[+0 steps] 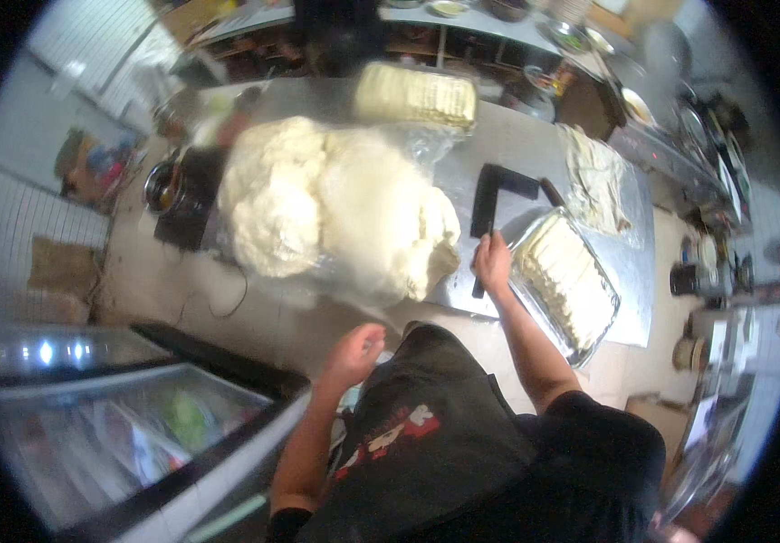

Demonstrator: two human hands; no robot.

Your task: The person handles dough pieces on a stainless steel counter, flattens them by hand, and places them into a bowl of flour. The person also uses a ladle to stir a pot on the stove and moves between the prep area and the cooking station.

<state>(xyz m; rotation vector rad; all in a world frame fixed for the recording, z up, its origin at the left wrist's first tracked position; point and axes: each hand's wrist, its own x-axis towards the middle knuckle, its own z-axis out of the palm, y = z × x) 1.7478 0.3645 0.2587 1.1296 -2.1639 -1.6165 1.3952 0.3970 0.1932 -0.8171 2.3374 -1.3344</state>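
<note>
My right hand (493, 263) grips a dark flat tool (486, 203), perhaps a cleaver, over the steel worktop (454, 288). A dark L-shaped outline is around it, and its exact parts are hard to make out. Just right of that hand sits a clear-edged tray (617, 302) of pale dough strips (563, 278), set at a slant. Near my apron (424, 400), my left hand (354, 356) is loosely curled, with nothing visible in it. Ahead of both hands, a large mass of pale dough (369, 203) lies in lumps, partly under clear plastic film.
Behind the dough stands a second tray of dough strips (417, 95). A brown handle (553, 192) and a crumpled cloth (593, 176) lie on the right. A dark bowl (164, 190) is at left. A glass-topped chest freezer (145, 427) stands close on my left.
</note>
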